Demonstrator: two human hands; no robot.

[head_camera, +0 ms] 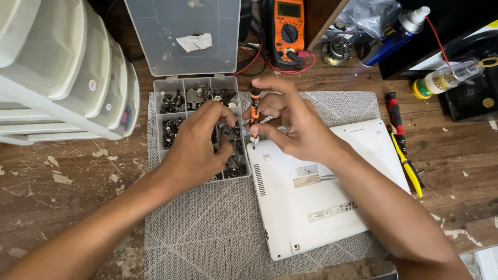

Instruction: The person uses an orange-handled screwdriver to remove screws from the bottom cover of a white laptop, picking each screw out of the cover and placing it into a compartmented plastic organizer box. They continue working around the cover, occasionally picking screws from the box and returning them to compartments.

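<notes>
Worn wooden bench (62, 197), grey mat (207, 233). Our right hand (290, 129) pinches the orange-black precision screwdriver (254, 111) upright at the white laptop base's (321, 192) corner; left hand (197, 148) fingers curl together inside the clear compartmented screw box (171, 111). We judge: keep tip vertical, seated.

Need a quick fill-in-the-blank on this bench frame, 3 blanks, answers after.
1. The right hand holds a small orange ____ upright at the corner of the white laptop.
2. The left hand reaches into the compartmented parts ____, whose clear lid stands open.
3. Laptop and box rest on a grey ____.

Missing words: screwdriver; box; mat
</notes>
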